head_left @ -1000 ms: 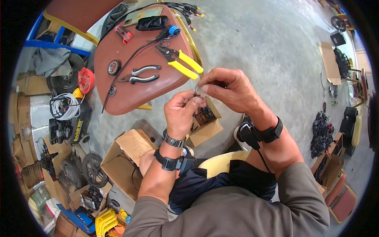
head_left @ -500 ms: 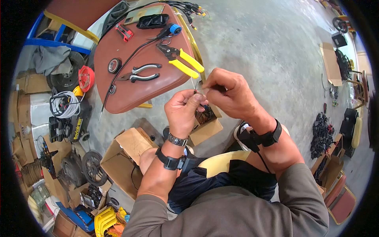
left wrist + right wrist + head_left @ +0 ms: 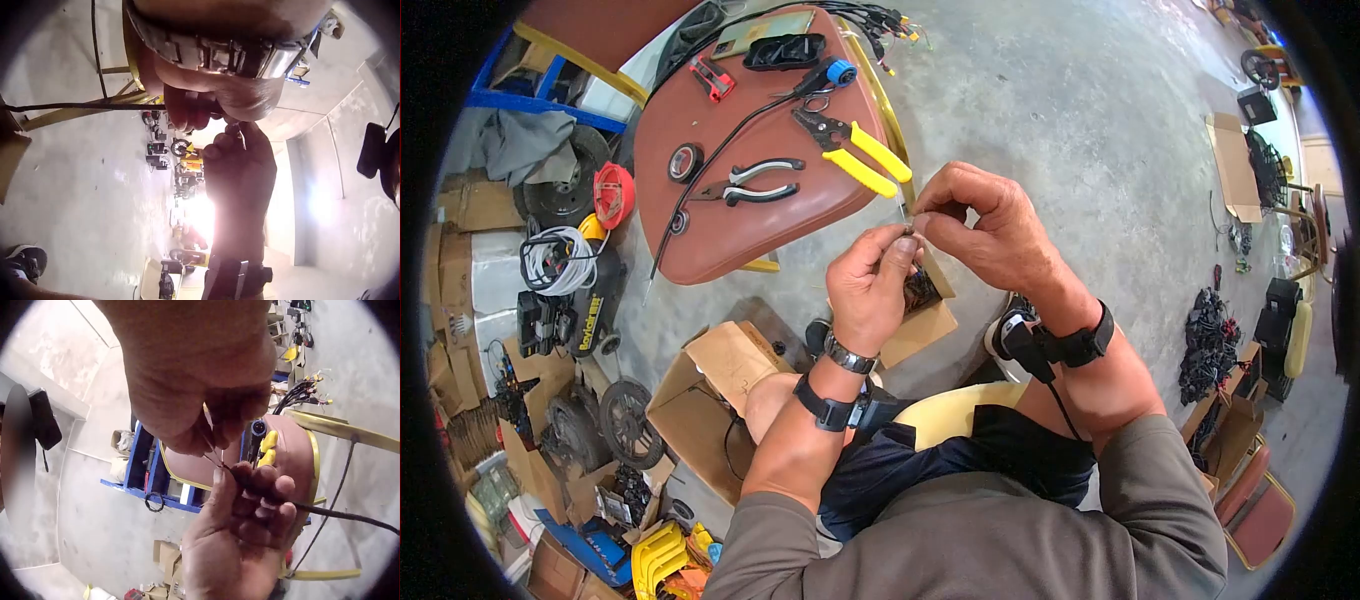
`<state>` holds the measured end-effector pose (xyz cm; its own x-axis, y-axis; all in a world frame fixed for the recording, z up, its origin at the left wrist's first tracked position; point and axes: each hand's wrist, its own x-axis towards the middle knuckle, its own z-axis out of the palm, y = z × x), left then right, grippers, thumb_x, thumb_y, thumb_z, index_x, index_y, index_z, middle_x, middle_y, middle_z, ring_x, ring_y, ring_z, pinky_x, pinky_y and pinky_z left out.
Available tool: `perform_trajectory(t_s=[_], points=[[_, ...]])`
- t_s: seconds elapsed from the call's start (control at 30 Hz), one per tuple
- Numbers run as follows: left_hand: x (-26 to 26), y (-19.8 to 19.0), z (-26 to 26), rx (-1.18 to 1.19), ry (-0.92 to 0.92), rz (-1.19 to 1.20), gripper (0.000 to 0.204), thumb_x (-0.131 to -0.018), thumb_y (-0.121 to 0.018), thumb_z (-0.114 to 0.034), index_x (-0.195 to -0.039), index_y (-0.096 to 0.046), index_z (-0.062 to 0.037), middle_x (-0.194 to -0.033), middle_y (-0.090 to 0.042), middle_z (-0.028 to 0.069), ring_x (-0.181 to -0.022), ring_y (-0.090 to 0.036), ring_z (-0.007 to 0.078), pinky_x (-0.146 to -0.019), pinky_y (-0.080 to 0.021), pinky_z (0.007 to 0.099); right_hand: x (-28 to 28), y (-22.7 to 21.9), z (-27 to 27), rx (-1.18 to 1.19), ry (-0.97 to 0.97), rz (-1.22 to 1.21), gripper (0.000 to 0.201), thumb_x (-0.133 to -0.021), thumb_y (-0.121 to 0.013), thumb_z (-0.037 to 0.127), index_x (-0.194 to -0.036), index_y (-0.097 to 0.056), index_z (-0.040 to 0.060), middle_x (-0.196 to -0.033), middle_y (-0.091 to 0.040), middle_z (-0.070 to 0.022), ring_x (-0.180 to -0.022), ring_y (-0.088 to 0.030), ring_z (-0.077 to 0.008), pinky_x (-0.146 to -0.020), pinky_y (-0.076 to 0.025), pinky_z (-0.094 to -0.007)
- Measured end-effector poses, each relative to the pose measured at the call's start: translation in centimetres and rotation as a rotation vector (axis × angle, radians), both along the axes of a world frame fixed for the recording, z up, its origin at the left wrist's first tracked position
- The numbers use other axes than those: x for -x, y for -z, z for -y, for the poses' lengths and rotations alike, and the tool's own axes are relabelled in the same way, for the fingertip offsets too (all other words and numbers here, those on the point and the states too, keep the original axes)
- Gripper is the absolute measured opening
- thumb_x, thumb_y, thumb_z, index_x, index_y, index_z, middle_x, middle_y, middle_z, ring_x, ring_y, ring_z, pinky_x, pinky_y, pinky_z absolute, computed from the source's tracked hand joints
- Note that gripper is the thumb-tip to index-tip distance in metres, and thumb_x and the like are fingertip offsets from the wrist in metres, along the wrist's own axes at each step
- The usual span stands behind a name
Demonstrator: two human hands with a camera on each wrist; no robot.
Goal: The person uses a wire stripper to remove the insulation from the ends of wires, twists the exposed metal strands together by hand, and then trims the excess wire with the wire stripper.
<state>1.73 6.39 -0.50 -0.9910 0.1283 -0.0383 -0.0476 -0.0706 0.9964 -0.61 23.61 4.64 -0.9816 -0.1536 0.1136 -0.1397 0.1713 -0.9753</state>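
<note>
The left hand (image 3: 868,285) pinches the end of a black cable (image 3: 319,510) between thumb and fingers, and the cable runs across its palm in the right wrist view. Thin wires (image 3: 214,450) come out of that end. The right hand (image 3: 990,228) pinches those wires just beyond the left thumb tip. In the left wrist view, the right hand (image 3: 240,169) meets the left hand (image 3: 212,94) fingertip to fingertip. Yellow-handled wire strippers (image 3: 868,158) lie on the chair seat (image 3: 750,240), close beyond the hands.
Grey-handled pliers (image 3: 762,180), a tape roll (image 3: 685,162), a red tool (image 3: 712,80) and a cable with a blue connector (image 3: 840,72) lie on the seat. Open cardboard boxes (image 3: 690,420) stand on the floor near the legs.
The right hand has come back closer to the left fingertips, and its fingers have shifted along the wires. The left hand has moved slightly right. The tools on the seat keep their places.
</note>
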Motion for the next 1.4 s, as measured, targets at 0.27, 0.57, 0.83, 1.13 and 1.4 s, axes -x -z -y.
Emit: perform_trajectory(t_s=[0.27, 0.57, 0.83, 1.13, 1.4], points=[[0.1, 0.5, 0.4, 0.187, -0.008, -0.092, 0.012, -0.092, -0.064, -0.001, -0.102, -0.068, 0.004, -0.084, -0.069, 0.0073, -0.076, -0.063, 0.0105, -0.07, -0.052, 0.0259, 0.2, 0.5, 0.6, -0.436, 0.028, -0.627, 0.012, -0.069, -0.07, 0.007, -0.074, -0.059, 0.0086, -0.079, -0.055, -0.0048, -0.076, -0.054, -0.0278, -0.067, -0.044, -0.039], [0.4, 0.8, 0.4, 0.131, -0.043, -0.015, 0.012, -0.094, -0.066, -0.007, -0.103, -0.067, 0.0025, -0.086, -0.07, 0.004, -0.076, -0.061, 0.0074, -0.064, -0.049, 0.0222, 0.3, 0.6, 0.4, -0.34, 0.078, -0.522, 0.01, -0.078, -0.069, 0.007, -0.087, -0.064, 0.0067, -0.087, -0.059, -0.0041, -0.083, -0.058, -0.0237, -0.073, -0.046, -0.0361], [0.3, 1.4, 0.9, 0.037, 0.002, -0.091, 0.015, -0.095, -0.067, -0.008, -0.105, -0.066, 0.0026, -0.094, -0.07, 0.0076, -0.082, -0.067, 0.0119, -0.066, -0.051, 0.0228, -0.2, 1.2, -1.9, 0.049, -0.01, 0.042, 0.022, -0.09, -0.066, 0.008, -0.11, -0.065, -0.0014, -0.086, -0.068, -0.004, -0.077, -0.061, -0.0084, -0.072, -0.051, -0.0272], [0.6, 0.3, 0.6, 0.171, 0.065, -0.354, 0.013, -0.086, -0.073, -0.001, -0.098, -0.069, 0.0026, -0.091, -0.069, 0.0087, -0.079, -0.063, 0.0126, -0.071, -0.05, 0.0247, -0.2, 1.4, -2.1, 0.124, -0.029, 0.199, 0.013, -0.093, -0.068, 0.008, -0.103, -0.068, -0.0011, -0.084, -0.065, 0.0, -0.08, -0.057, -0.0054, -0.072, -0.048, -0.0238], [0.8, 0.0, 1.0, 0.221, -0.02, -0.31, 0.014, -0.084, -0.075, -0.001, -0.097, -0.069, 0.0025, -0.091, -0.068, 0.0085, -0.081, -0.062, 0.013, -0.073, -0.05, 0.0252, -0.2, 1.5, -2.2, 0.247, -0.007, 0.191, 0.016, -0.09, -0.07, 0.01, -0.102, -0.068, -0.0006, -0.084, -0.066, -0.0011, -0.077, -0.058, -0.0068, -0.069, -0.049, -0.0252]])
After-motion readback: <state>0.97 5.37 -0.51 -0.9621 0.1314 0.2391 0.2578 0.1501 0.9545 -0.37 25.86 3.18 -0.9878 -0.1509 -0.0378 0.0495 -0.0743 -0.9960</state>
